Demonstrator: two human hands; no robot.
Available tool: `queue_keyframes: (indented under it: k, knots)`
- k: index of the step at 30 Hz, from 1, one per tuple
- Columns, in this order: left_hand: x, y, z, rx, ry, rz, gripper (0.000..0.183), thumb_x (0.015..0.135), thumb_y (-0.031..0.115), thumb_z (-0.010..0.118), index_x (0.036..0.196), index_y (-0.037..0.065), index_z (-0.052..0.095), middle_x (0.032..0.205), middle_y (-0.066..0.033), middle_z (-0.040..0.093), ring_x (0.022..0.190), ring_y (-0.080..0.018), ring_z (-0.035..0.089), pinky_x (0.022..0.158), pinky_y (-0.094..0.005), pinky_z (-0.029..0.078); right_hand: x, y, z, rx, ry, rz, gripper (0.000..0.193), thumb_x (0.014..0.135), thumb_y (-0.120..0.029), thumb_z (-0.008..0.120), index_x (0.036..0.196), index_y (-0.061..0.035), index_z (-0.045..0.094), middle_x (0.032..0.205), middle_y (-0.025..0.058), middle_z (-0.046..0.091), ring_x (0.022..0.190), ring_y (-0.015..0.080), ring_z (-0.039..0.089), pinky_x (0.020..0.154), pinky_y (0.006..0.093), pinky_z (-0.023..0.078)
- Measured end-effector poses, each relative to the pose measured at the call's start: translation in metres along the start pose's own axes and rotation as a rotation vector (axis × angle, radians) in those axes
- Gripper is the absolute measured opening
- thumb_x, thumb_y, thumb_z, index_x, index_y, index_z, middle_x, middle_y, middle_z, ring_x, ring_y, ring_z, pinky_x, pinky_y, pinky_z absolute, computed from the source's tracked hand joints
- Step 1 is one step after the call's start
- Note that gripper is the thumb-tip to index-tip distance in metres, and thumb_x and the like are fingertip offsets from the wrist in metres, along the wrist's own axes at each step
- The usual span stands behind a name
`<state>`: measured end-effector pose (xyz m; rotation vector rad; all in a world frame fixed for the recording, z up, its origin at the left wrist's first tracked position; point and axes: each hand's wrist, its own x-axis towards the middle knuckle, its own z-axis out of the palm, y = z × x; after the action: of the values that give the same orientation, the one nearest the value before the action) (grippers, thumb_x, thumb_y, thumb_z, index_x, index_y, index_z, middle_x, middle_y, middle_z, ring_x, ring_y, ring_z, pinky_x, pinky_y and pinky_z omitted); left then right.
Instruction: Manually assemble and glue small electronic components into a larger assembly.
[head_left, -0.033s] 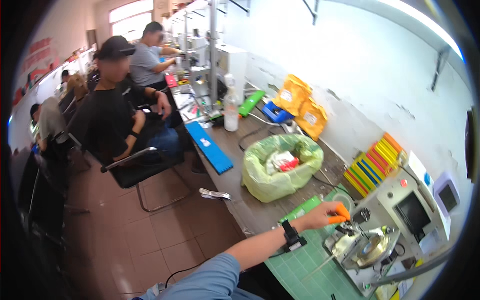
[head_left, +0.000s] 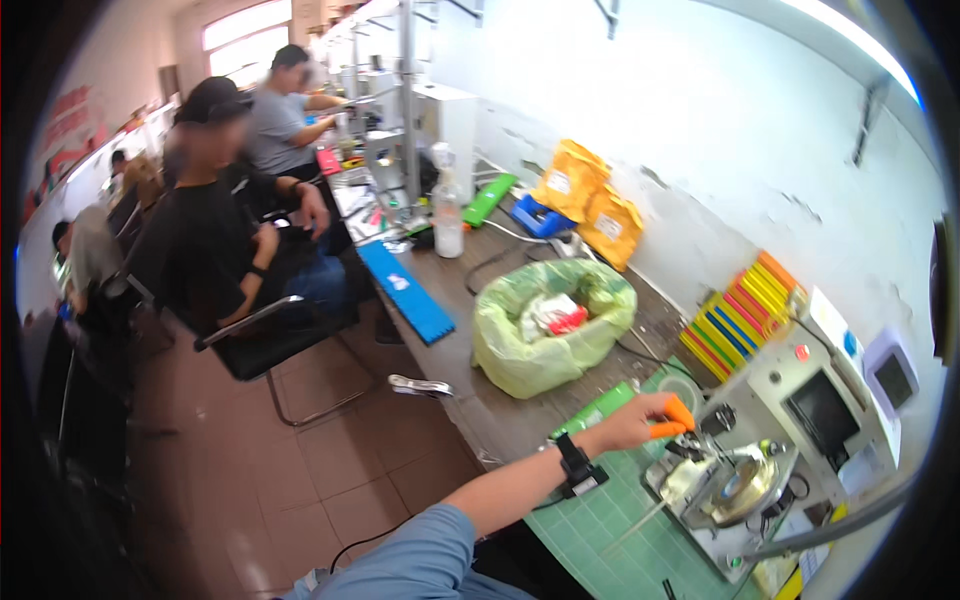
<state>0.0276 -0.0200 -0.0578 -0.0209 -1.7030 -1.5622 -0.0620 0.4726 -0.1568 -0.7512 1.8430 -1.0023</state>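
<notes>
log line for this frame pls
left hand: orange-capped fingers at machine | right hand: not in view | bench: green mat, bag-lined bin

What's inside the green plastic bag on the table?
The green bag lies open, showing crumpled white and red scraps on top. Anything deeper down is hidden by the scraps and the bag's sides.

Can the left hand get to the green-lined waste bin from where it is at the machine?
Probably yes. The left hand, with orange covers on its fingers, is at the grey machine, and the green-lined waste bin stands just left of it on the bench, top open. Nothing visible stands between them.
</notes>
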Motion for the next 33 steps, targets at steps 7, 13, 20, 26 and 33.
queue_keyframes:
  k: [7,13,20,26,33]
  knots:
    - [0.001,0.014,0.011,0.022,0.011,-0.066,0.014,0.096,0.004,0.073,0.11,0.002,0.074,0.112,-0.0083,0.072,0.105,-0.0188,0.068,0.097,-0.0325,0.052,-0.019,-0.048,0.0,0.627,-0.045,0.382,0.012,0.103,-0.013,0.067,0.106,-0.0019,0.07,0.096,0.0035,0.069,0.086,0.0141,0.061,0.083,0.0291,0.051]
    - [-0.004,0.023,0.011,0.089,0.041,-0.046,0.015,0.097,0.009,0.073,0.111,0.005,0.075,0.11,-0.0042,0.072,0.099,-0.0141,0.067,0.086,-0.0289,0.054,-0.032,-0.07,-0.023,0.704,-0.236,0.386,0.024,0.106,-0.022,0.063,0.118,-0.0026,0.07,0.114,0.0089,0.073,0.096,0.0179,0.067,0.087,0.0334,0.054]
    - [0.016,0.079,0.014,0.636,-0.113,0.077,0.018,0.089,0.007,0.078,0.106,0.003,0.072,0.104,-0.0097,0.071,0.097,-0.0285,0.07,0.083,-0.0361,0.055,-0.037,-0.14,-0.083,0.418,-0.5,0.223,0.03,0.102,-0.014,0.066,0.128,0.0002,0.068,0.122,0.0159,0.072,0.106,0.0227,0.07,0.091,0.0331,0.055]
    - [0.037,0.086,0.037,0.958,-0.224,0.216,0.018,0.084,0.009,0.079,0.096,0.003,0.069,0.098,-0.0085,0.065,0.09,-0.03,0.066,0.078,-0.0404,0.053,-0.005,-0.186,-0.102,-0.073,-0.222,-0.015,0.029,0.092,-0.007,0.073,0.121,-0.0043,0.072,0.119,0.0142,0.074,0.109,0.0271,0.071,0.098,0.0405,0.054]
    - [0.044,0.089,0.034,1.082,-0.375,0.306,0.011,0.083,0.008,0.076,0.092,0.007,0.07,0.1,-0.0045,0.065,0.094,-0.0254,0.063,0.089,-0.0406,0.05,0.021,-0.183,-0.08,-0.781,0.482,-0.321,0.028,0.086,-0.005,0.076,0.113,-0.0038,0.07,0.103,0.018,0.067,0.099,0.0383,0.065,0.088,0.0413,0.053]
